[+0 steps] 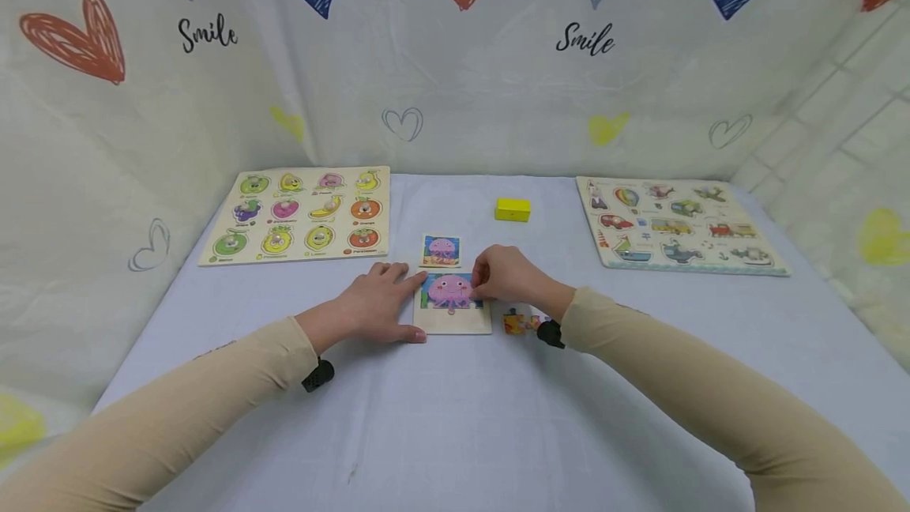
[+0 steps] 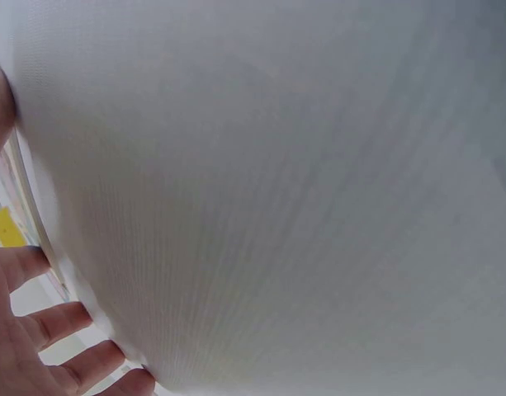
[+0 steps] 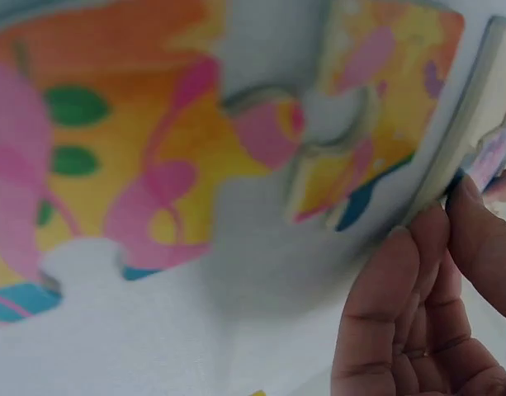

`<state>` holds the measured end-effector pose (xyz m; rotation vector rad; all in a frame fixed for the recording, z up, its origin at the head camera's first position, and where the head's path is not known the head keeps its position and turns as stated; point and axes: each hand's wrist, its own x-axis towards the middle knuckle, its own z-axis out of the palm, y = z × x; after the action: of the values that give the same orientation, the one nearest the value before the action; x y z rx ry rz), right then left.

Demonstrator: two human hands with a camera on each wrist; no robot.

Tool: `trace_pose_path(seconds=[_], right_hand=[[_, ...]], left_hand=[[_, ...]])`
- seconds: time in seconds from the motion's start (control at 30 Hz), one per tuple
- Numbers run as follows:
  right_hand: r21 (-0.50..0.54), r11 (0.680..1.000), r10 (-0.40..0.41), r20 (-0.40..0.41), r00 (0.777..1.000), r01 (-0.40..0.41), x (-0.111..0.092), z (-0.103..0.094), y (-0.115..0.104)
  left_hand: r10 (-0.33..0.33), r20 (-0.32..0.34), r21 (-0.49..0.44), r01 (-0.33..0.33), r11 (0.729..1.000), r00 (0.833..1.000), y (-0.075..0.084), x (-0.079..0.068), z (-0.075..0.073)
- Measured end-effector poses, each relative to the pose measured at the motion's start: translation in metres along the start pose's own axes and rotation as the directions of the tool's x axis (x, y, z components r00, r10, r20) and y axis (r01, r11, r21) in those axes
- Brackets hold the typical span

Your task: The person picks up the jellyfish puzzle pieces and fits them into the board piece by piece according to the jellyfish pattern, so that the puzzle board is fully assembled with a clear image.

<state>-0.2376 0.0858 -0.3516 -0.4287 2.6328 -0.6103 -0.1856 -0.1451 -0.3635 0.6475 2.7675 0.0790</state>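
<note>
A small wooden jigsaw board (image 1: 452,324) lies flat, its upper part covered by joined pieces of a pink octopus picture (image 1: 449,291). My left hand (image 1: 375,303) rests beside it with fingers spread, the index finger and thumb touching the left edge; its fingertips (image 2: 67,322) also show in the left wrist view. At the right edge, my right hand (image 1: 509,275) pinches a blue-edged puzzle piece between thumb and curled fingers (image 3: 385,280); most of that piece is hidden. Loose orange-and-pink puzzle pieces (image 1: 513,323) lie right of the board, large in the right wrist view.
Just behind the board lies a small octopus picture card (image 1: 441,250). A yellow block (image 1: 513,209) stands farther back. A fruit peg board (image 1: 298,216) is at the back left and a vehicle puzzle board (image 1: 678,224) at the back right, near the printed curtain.
</note>
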Motion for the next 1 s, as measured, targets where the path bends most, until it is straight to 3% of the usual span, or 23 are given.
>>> trace_pose_path(seconds=[0.23, 0.53, 0.83, 1.0], right_hand=[[0.007, 0.998, -0.061, 0.003, 0.998, 0.061, -0.003, -0.001, 0.007], [0.008, 0.992, -0.125, 0.005, 0.992, 0.125, -0.029, -0.012, 0.038], [0.018, 0.998, -0.058, 0.038, 0.998, 0.058, -0.047, -0.009, 0.06], [-0.043, 0.996, -0.077, 0.044, 0.996, 0.079, -0.048, -0.003, 0.059]], left_hand=[[0.002, -0.009, 0.002, -0.002, 1.0, 1.0, 0.0, 0.0, 0.001], [0.005, -0.005, 0.006, -0.005, 1.0, 1.0, 0.0, 0.0, 0.001], [0.005, -0.001, 0.018, -0.005, 1.0, 1.0, -0.002, 0.001, 0.003], [0.0, 0.008, 0.006, 0.0, 1.0, 1.0, -0.001, 0.001, 0.003]])
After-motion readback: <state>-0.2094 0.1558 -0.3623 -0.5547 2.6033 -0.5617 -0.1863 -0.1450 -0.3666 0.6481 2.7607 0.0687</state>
